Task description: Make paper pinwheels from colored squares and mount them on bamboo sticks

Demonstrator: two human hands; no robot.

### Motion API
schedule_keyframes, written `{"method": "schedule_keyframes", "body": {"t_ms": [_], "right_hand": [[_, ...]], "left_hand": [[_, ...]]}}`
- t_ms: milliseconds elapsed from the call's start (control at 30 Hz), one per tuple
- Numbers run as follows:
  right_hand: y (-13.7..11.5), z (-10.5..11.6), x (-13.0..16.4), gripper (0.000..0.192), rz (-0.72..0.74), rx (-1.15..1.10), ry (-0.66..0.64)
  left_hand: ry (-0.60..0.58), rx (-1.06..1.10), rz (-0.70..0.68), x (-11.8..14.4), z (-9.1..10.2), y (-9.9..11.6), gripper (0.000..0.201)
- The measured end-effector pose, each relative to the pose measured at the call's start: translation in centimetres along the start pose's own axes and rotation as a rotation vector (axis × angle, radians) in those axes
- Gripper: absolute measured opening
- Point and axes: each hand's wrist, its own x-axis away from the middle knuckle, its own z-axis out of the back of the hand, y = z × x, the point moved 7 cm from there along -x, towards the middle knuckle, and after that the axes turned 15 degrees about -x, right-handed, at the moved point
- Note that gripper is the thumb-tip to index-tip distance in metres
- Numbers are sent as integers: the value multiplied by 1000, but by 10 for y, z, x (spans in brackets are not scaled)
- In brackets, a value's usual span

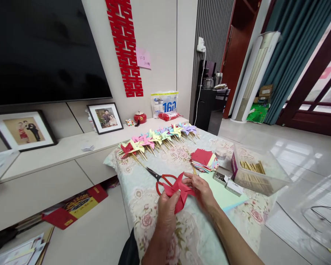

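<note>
A red paper pinwheel (pixel 182 190) with a small pin at its centre is held above the flowered tablecloth. My left hand (pixel 167 209) grips it from the lower left, the thumb pressed close to the pin. On the other side, my right hand (pixel 200 189) has its fingers curled at the pinwheel's right blades; part of its grip is hidden. Just behind the pinwheel lie scissors (pixel 158 179) with red handles, their blades pointing to the far left. A stack of cut paper squares (pixel 204 159), red on top, sits beyond my right hand.
Finished pinwheels (pixel 154 138) on sticks lie in a row along the far edge. To the right are a small box of pins (pixel 220 177), a white box (pixel 234 187), pale green sheets (pixel 228 198) and a clear bin (pixel 276 173) holding sticks. The tablecloth (pixel 151 202) covers the table.
</note>
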Motion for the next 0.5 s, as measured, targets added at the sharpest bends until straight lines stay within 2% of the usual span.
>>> {"method": "schedule_keyframes", "body": {"t_ms": [133,233,400,500], "right_hand": [[8,-4,35,48,-9,73,-49],[10,-5,52,50,35,88,-86],[2,5,67,52,116,74,-21],[0,10,73,50,119,141,-5]], "left_hand": [[18,-85,-49,29,3,2,39],[14,-173,-99,43,0,7,39],[-5,-113,-128,52,-4,10,38],[-41,-70,-113,50,-2,7,38]]}}
